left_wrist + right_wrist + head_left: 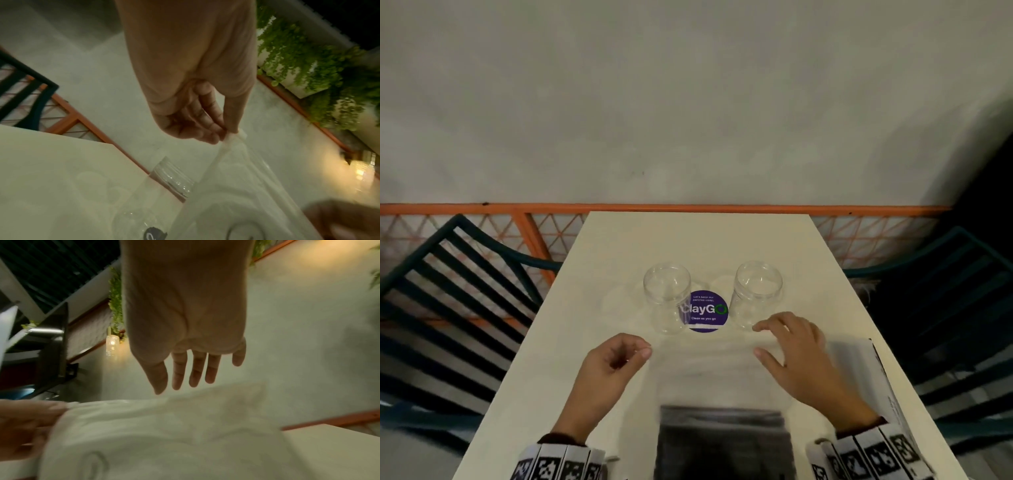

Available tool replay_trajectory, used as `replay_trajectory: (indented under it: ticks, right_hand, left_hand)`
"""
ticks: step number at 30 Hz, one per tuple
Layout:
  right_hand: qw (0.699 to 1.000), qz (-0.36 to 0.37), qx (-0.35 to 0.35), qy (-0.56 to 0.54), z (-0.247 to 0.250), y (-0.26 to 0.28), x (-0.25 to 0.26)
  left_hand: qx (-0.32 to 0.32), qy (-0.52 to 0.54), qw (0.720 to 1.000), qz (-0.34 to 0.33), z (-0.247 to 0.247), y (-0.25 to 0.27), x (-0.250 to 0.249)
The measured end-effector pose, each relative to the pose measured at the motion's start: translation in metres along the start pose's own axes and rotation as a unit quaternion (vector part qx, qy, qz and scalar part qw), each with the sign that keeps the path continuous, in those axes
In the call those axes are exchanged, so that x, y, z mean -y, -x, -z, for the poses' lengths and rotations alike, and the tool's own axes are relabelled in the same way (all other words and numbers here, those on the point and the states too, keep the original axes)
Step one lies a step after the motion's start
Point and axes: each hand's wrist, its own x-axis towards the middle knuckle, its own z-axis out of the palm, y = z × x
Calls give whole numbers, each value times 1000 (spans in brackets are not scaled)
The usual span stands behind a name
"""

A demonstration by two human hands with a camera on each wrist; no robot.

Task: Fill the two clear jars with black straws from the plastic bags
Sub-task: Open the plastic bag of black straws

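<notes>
Two clear jars stand upright on the cream table [619,246], the left jar [667,298] and the right jar [756,294]; both look empty. A clear plastic bag [709,373] lies in front of them, with black straws [722,442] in its near half. My left hand [613,366] pinches the bag's upper left corner [232,138] between thumb and fingers. My right hand [794,356] hovers over the bag's upper right part with fingers spread and straight [195,373], holding nothing. The bag [164,434] is blurred.
A round purple sticker [707,313] sits on the table between the jars. A second bag or packet [859,370] lies at the right, under my right forearm. Dark slatted chairs [448,291] flank the table, and an orange rail [654,207] runs behind it.
</notes>
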Motion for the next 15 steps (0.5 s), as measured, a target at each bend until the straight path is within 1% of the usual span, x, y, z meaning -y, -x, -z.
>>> replay_trajectory:
  ticks: [3, 5, 8, 11, 15]
  right_hand:
    - [991, 71, 4, -112, -7, -7, 43]
    - [983, 105, -4, -150, -18, -13, 71]
    - [983, 116, -17, -144, -36, -18, 97]
    - [983, 96, -38, -151, -45, -13, 106]
    - [991, 94, -59, -75, -48, -2, 106]
  left_hand:
    - [26, -31, 999, -31, -4, -2, -5]
    - [43, -35, 998, -41, -5, -2, -9]
    - [66, -32, 996, -47, -4, -2, -10]
    - [72, -53, 994, -63, -1, 0, -9]
    - [76, -82, 988, -105, -2, 4, -11]
